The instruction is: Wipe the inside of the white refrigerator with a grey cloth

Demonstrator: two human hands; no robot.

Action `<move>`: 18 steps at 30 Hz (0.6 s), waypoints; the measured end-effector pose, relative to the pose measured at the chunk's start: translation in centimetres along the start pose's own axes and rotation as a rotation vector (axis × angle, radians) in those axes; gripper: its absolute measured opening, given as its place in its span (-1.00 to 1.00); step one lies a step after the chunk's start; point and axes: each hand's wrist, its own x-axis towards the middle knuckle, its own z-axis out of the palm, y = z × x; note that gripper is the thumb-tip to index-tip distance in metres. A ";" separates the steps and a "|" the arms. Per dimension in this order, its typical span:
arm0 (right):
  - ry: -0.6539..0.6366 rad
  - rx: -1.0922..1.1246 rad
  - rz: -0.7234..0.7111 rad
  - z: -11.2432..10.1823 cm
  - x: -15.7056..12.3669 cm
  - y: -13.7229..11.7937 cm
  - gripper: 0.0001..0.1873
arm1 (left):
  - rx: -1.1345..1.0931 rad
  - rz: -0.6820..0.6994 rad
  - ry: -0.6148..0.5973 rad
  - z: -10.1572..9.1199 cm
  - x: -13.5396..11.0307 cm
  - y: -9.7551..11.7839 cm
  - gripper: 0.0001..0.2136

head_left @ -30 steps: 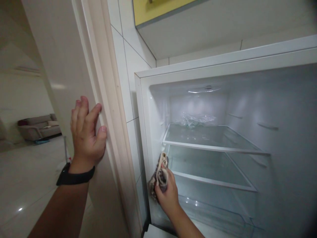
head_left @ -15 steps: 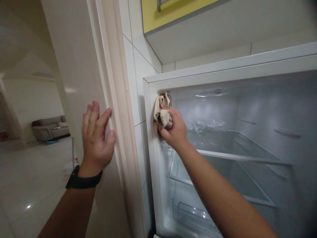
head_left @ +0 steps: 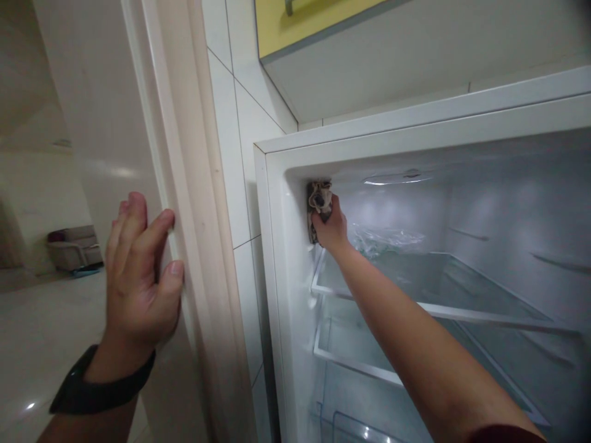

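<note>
Inside the upper left of a white fridge (head_left: 272,258), my right hand (head_left: 333,227) is closed around a crumpled beige and grey cloth (head_left: 319,200). The cloth presses against the inner left wall, close under the fridge ceiling. My left hand (head_left: 141,271) lies open, fingers stretched, against the pale door frame (head_left: 184,184), with a black band (head_left: 101,387) on its wrist. Below my right forearm runs a glass shelf (head_left: 480,315) with a white front edge. Crinkled clear plastic (head_left: 383,240) lies on that shelf, towards the back.
A yellow cabinet (head_left: 318,21) hangs above the fridge. White wall tiles (head_left: 244,154) fill the strip between door frame and fridge. Lower down are a second shelf (head_left: 360,366) and a clear drawer (head_left: 360,431). Through the doorway a sofa (head_left: 76,246) stands in another room.
My right hand has moved the cloth from the fridge's front left edge deeper inside, onto the inner side wall. The view has shifted, so my left hand appears further left, still on the frame.
</note>
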 end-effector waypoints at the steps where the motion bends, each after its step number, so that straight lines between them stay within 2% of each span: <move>1: -0.013 -0.004 0.074 0.3 0.5 1.0 -0.42 | 0.012 -0.014 -0.009 0.0 0.0 0.1 -0.32; 4: -0.013 -0.002 0.254 1.3 1.6 3.6 -0.47 | 0.027 -0.028 -0.011 -0.1 0.0 0.2 -0.36; 9: -0.010 0.040 0.397 2.4 1.7 5.8 -0.48 | 0.006 0.028 0.002 0.0 0.0 -0.4 -0.34; 12: -0.036 0.024 0.447 2.2 0.4 4.9 -0.46 | 0.001 0.067 0.017 0.0 0.0 -0.5 -0.33; 18: -0.063 -0.018 0.422 -0.1 -4.7 0.2 -0.43 | -0.003 0.050 0.024 -0.1 0.0 0.3 -0.37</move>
